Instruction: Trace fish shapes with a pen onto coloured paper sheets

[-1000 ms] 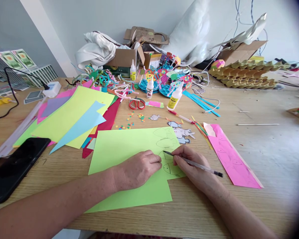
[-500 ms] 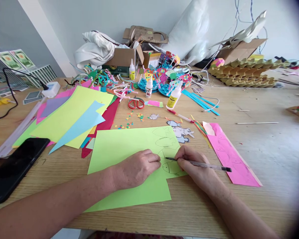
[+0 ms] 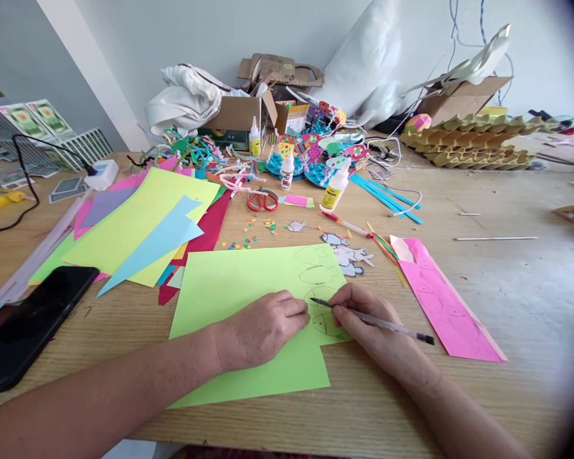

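My right hand (image 3: 366, 319) is closed in a pinch on a clear-barrelled pen (image 3: 397, 327). The pen's dark tip touches a light green sheet of paper (image 3: 220, 277) inside the third of a column of outlined fish along the sheet's right side. Across the middle of that paper lies my left hand (image 3: 270, 325), its fingers curled together and pressing down, just left of the fish drawings; its fingertips are partly hidden. Several cut-out paper fish (image 3: 351, 255) lie beyond the sheet's upper right corner. A pink strip (image 3: 444, 296) with pencilled fish is to the right.
Coloured paper sheets (image 3: 143, 223) and a black phone (image 3: 38, 325) lie at the left. Red-handled scissors (image 3: 262, 200), a glue bottle (image 3: 335, 186) and confetti-like paper dots (image 3: 239, 244) are beyond the green sheet. Egg trays (image 3: 469, 143) stand at the back right.
The pen tip has shifted slightly left and up within the third fish, and my right hand has moved a little left with it. My left hand stays in place.
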{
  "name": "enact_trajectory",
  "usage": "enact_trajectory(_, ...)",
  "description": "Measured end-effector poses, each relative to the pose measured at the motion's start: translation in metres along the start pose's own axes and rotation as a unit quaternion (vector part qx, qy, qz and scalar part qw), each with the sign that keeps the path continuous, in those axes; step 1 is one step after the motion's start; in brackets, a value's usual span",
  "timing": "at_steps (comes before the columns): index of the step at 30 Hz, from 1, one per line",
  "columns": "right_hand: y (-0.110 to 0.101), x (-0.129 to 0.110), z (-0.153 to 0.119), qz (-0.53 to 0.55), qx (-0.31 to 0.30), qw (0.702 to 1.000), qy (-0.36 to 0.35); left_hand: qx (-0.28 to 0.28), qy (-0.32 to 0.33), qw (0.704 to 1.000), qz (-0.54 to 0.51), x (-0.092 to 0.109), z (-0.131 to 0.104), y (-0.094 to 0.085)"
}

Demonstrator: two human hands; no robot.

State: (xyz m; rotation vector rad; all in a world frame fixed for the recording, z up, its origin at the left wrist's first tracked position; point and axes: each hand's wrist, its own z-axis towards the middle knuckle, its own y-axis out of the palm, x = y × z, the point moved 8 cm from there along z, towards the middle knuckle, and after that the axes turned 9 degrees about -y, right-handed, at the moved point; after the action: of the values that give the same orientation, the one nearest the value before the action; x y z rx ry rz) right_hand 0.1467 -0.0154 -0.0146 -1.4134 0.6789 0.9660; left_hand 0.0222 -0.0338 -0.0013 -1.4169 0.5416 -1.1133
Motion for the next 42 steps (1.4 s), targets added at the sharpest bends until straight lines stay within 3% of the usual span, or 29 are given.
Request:
enact_trajectory(6,0.003,0.003,-0.001,-0.026,-0.016,1.0,0.005,-0.009,-0.003,1.0,-0.002,0.0,0.0,0.001)
enact_trajectory(16,-0.014,0.007,0.0,-0.021,0.067,0.997,0.044,0.024,-0.004,1.0,-0.015,-0.002,0.0,-0.001)
enact_trajectory(21,-0.015,0.007,0.0,-0.01,0.084,0.995,0.051,0.055,-0.043,0.997,-0.032,-0.01,0.0,-0.006)
enact_trajectory(25,-0.017,0.003,0.001,0.017,0.089,0.994,0.054,0.025,-0.048,0.998,-0.042,-0.013,0.005,-0.004)
enact_trajectory(31,-0.009,0.001,0.001,0.012,0.041,0.998,0.04,-0.024,-0.059,0.997,-0.05,-0.016,0.011,0.001)
enact_trajectory(42,-0.002,0.009,-0.003,-0.055,0.012,0.998,0.017,0.014,-0.058,0.998,-0.002,-0.012,0.005,0.004)
